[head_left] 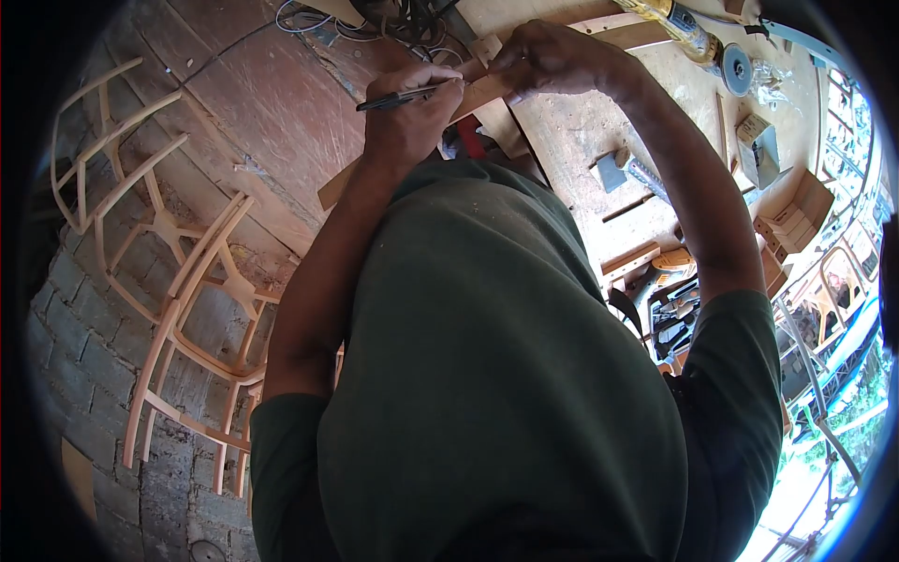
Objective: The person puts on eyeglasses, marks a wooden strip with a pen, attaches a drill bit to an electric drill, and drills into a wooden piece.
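My left hand (412, 105) is closed around a dark, slim pen (398, 98). One end of the pen points left, and the other lies by the fingertips, close to a pale wooden strip (479, 96). Just right of it, my right hand (554, 62) bends over the strip, with fingers and thumb closed on it. More pale wood (629, 34) shows beyond my right hand, and another wooden end (335, 189) lies behind my left forearm. Whether these are one piece I cannot tell. Something red (471, 140) shows below the strip.
An angle grinder (698, 42) with a round disc lies at the upper right of the workbench (581, 131). Wooden blocks (796, 220) and a small box (757, 150) sit farther right. Curved wooden chair frames (178, 300) stand at left. Black cables (412, 28) lie at the top.
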Motion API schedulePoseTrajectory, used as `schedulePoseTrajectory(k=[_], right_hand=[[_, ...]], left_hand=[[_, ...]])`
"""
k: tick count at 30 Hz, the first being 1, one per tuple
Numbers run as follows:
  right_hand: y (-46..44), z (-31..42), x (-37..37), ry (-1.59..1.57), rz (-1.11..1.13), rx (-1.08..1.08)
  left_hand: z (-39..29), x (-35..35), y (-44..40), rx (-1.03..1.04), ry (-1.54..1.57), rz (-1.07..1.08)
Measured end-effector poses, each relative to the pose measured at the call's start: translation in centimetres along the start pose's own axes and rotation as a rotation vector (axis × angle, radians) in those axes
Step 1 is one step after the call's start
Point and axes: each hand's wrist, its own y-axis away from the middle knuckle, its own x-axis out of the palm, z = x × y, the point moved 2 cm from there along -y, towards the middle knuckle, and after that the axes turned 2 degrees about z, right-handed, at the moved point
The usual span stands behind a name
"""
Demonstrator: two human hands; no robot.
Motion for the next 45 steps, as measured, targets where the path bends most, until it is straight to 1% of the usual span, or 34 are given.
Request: schedulePoseTrajectory(k=[4, 7, 10, 13, 16, 18, 19, 20, 22, 24, 25, 28, 31, 34, 37, 40, 41, 43, 44, 45], right_hand=[[0.3, 0.5, -0.1, 0.026, -0.002, 0.005], [0.7, 0.8, 0.1, 0.043, -0.034, 0.036], [1.5, 0.7, 0.4, 0.045, -0.072, -0.005], [3.4, 0.5, 1.4, 0.037, -0.128, 0.066], [5.4, 0.7, 1.8, 0.017, -0.062, 0.154], [7.2, 0.6, 2.9, -0.022, -0.106, 0.195], [7.8, 0.3, 3.5, -0.091, -0.085, 0.219], [8.4, -0.1, 4.2, -0.16, -0.063, 0.242], [9.7, -0.2, 5.0, -0.173, -0.092, 0.239], [10.6, 0.2, 5.4, -0.175, -0.104, 0.245], [10.8, 0.5, 5.5, -0.293, -0.053, 0.33], [11.7, 0.3, 6.5, -0.3, -0.101, 0.365], [12.5, -0.8, 7.4, -0.199, -0.139, 0.293], [13.4, -1.0, 6.9, -0.353, -0.132, 0.382], [14.4, -0.5, 5.9, -0.326, -0.182, 0.413], [15.4, -1.2, 5.4, -0.301, -0.227, 0.397], [15.9, -1.4, 5.2, -0.233, -0.281, 0.379], [17.2, -2.6, 4.9, -0.25, -0.325, 0.348], [17.9, -3.0, 4.9, -0.258, -0.348, 0.332], [18.5, -2.9, 4.5, -0.278, -0.338, 0.407]], left_hand=[[-0.1, -0.1, 0.0, -0.017, -0.014, 0.005], [0.2, 0.2, -0.2, 0.127, 0.009, -0.09], [0.3, 0.2, -0.2, 0.124, 0.033, -0.088], [0.2, 0.0, 0.1, 0.027, -0.024, -0.006], [0.2, -0.1, 0.1, 0.041, -0.011, 0.007], [0.0, -0.1, 0.1, 0.005, -0.009, 0.0], [-0.1, 0.0, 0.0, -0.013, -0.008, -0.004], [0.0, 0.1, -0.1, 0.025, 0.002, -0.035], [0.3, 0.4, -0.2, 0.101, 0.019, -0.1], [0.2, 0.4, -0.1, 0.108, -0.018, -0.087], [0.1, 0.4, -0.1, 0.112, -0.038, -0.081], [0.5, 0.5, -0.1, 0.13, -0.001, -0.119], [1.0, 0.6, 0.0, 0.089, 0.046, -0.118], [0.8, 0.7, 0.1, 0.115, 0.021, -0.119], [0.7, 0.7, 0.1, 0.096, 0.014, -0.126], [0.1, 0.2, 0.2, 0.036, -0.007, -0.142], [-0.1, -0.2, 0.3, -0.012, 0.104, -0.182], [-0.2, -1.1, 0.7, -0.112, 0.325, -0.255], [-0.2, -1.8, 0.9, -0.109, 0.369, -0.317], [0.1, -2.7, 1.1, -0.106, 0.415, -0.38]])
